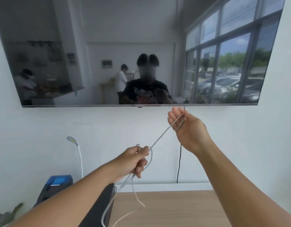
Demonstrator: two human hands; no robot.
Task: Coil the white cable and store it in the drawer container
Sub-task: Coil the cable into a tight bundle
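White cable (pixel 159 139) is held taut between two raised hands in front of a wall-mounted television (pixel 138 51), its straight run slanting from lower left up to upper right. The left hand (pixel 135 161) is closed in a fist around gathered loops, one small bend showing above the knuckles and slack strands hanging below it toward the wooden tabletop (pixel 174 208). The right hand (pixel 185 126), higher and farther out, is seen palm toward the camera with fingers half curled, and the cable is caught across them and the palm; how firmly it is pinched cannot be told. The stretched length lies up and to the right of the left hand, so the next turn of the coil is judged to depend on the right hand being brought down and in toward the left fist. Only a few loops appear formed, and the coiling is judged to be in an early to middle stage.

No drawer container is visible from this angle. Below the left forearm a dark box (pixel 100 208) stands at the table's edge, with a blue-topped device (pixel 58 182) and a white gooseneck lamp (pixel 76 151) beside it against the pale wall. A thin black cord (pixel 179 163) is seen hanging down the wall beneath the screen, apart from the white one. Reflected in the dark glass are a bright window and figures in a room.
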